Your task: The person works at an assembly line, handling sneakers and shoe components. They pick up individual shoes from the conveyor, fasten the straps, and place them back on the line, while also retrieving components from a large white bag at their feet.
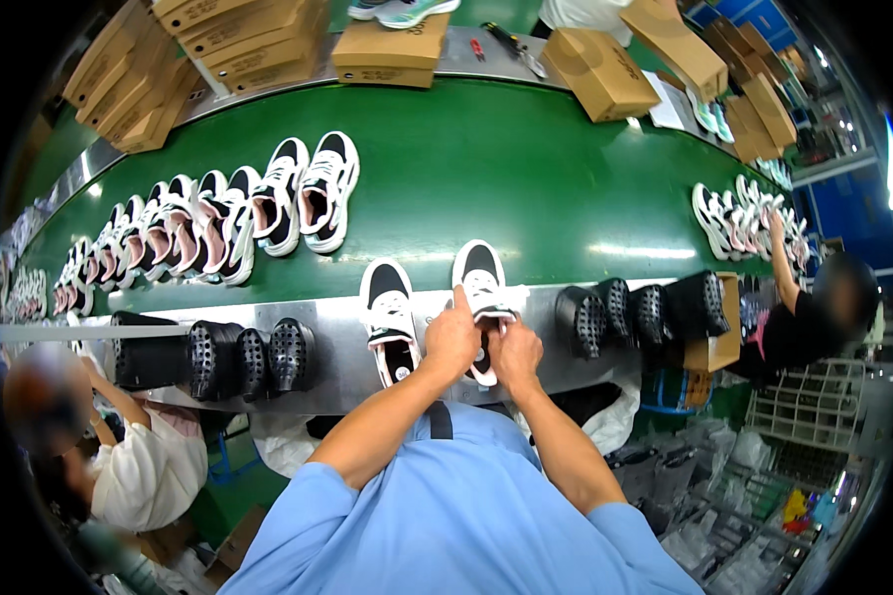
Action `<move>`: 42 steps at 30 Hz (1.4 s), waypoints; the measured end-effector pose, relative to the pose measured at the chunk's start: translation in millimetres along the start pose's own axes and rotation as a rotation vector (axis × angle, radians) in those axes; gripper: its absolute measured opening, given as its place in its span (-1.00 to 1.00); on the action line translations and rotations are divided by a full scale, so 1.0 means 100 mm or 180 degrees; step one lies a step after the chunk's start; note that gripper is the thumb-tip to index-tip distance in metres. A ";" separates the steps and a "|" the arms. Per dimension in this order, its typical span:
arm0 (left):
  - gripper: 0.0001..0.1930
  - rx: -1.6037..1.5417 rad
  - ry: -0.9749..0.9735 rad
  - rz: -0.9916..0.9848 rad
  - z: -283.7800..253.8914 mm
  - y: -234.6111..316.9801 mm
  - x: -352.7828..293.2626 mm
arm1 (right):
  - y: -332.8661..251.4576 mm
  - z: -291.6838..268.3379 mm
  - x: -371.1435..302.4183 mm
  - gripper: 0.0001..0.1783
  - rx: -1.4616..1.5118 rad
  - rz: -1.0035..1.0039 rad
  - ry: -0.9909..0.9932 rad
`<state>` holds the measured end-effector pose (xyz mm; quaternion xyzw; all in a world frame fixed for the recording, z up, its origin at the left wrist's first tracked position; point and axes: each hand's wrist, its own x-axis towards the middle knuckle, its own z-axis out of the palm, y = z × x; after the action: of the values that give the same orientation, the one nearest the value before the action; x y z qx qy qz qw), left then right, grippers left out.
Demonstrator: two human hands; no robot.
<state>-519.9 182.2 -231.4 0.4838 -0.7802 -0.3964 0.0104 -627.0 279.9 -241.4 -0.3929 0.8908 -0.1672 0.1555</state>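
Both my hands are closed on a white and black sneaker (479, 268) on the metal ledge in front of me, its toe pointing away. My left hand (450, 342) grips its left side near the laces. With its fingers at the shoe's opening, my right hand (516, 352) holds the right side of the collar. The heel is partly hidden between my hands. Just left of them stands a matching sneaker (389, 317), untouched, its pinkish lining showing.
A row of similar sneakers (208, 223) lines the green belt (526, 178) to the left. Black studded objects (291, 355) stand on the metal ledge (342, 342) at both sides. Shoe boxes (392, 50) sit across the belt. Co-workers are at left (154, 466) and right (804, 337).
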 end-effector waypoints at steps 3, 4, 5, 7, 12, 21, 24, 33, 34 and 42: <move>-0.31 0.0031 0.0237 0.0791 -0.29 -0.10 -0.50 | 0.00 -0.05 -0.03 -0.68 0.0120 -0.0001 -0.0011; -0.35 0.0078 0.0427 0.1162 -0.47 -0.18 -0.77 | 0.02 -0.07 -0.05 -0.67 0.0133 0.0034 -0.0039; -0.35 0.0086 0.0446 0.1068 -0.66 -0.22 -0.97 | 0.12 -0.02 -0.05 -0.66 0.0175 -0.0137 0.0014; -0.39 0.0506 -0.0247 -0.0832 -0.97 -0.34 -1.24 | 0.14 0.01 -0.03 -0.64 0.0055 -0.0217 -0.0147; -0.55 -0.0050 0.0197 -0.0708 -0.34 -0.91 -0.88 | -0.06 0.10 -0.12 -0.63 0.0087 -0.0654 -0.0301; -0.86 -0.0293 0.1649 0.0581 -1.23 -1.00 -1.76 | 0.25 -0.70 -0.47 -0.58 0.0377 -0.0183 -0.0859; -0.92 0.0028 0.3279 -0.0398 -1.96 -1.60 -2.26 | -0.01 -0.79 -0.66 -0.66 0.0872 0.0057 -0.0905; -0.46 0.0811 0.2955 -0.1798 -2.09 -4.04 -2.21 | -0.49 -0.42 -0.88 -0.71 0.1020 -0.0228 -0.1524; -0.47 0.0657 0.2712 -0.1763 -2.09 -4.12 -2.20 | -0.55 -0.42 -0.90 -0.71 0.1001 -0.0255 -0.1529; -0.53 0.0725 0.4242 -0.1014 -2.37 -2.45 -2.93 | -1.30 -0.50 -1.05 -0.82 0.0771 -0.0595 -0.1296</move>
<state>-86.8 208.8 -115.3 0.7307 -0.5637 0.0728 0.3782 -495.8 285.5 -126.7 -0.4777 0.7744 -0.2038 0.3615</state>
